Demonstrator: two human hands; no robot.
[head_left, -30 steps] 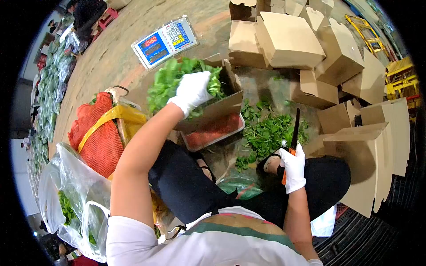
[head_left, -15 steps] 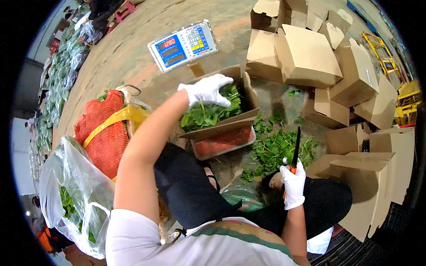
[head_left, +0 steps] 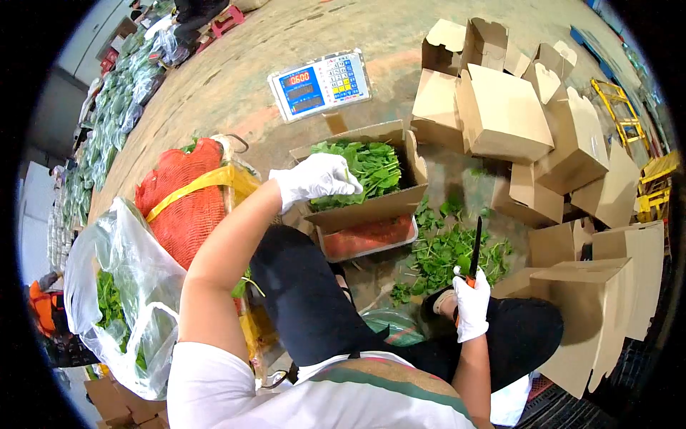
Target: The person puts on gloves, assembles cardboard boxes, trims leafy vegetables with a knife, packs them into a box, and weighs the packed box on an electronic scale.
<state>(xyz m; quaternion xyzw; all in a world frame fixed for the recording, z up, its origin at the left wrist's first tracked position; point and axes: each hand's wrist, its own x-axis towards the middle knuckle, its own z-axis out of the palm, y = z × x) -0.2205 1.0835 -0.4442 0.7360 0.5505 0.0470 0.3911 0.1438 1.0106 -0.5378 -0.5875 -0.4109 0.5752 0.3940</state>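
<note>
My left hand [head_left: 318, 180], in a white glove, is over the near left edge of an open cardboard box [head_left: 371, 204]. Its fingers are curled together, and what they pinch, if anything, is hard to make out. Leafy greens [head_left: 373, 166] fill the box, which rests on a red-bottomed tray [head_left: 368, 239] with a pale rim. My right hand [head_left: 471, 306], also gloved in white, grips a knife [head_left: 476, 247] by its orange handle near my right knee. The dark blade points up, over a loose heap of greens [head_left: 454, 247] on the floor.
A scale display [head_left: 321, 84] stands beyond the box, lit with red digits. Several empty cardboard boxes [head_left: 504, 114] are piled at right. To the left are a red mesh sack [head_left: 182, 193] with yellow tape and a clear plastic bag [head_left: 128, 286] of greens.
My left hand has drawn back leftward from above the greens, its fingers now curled. The display's red digits have dropped. My right hand still grips the knife.
</note>
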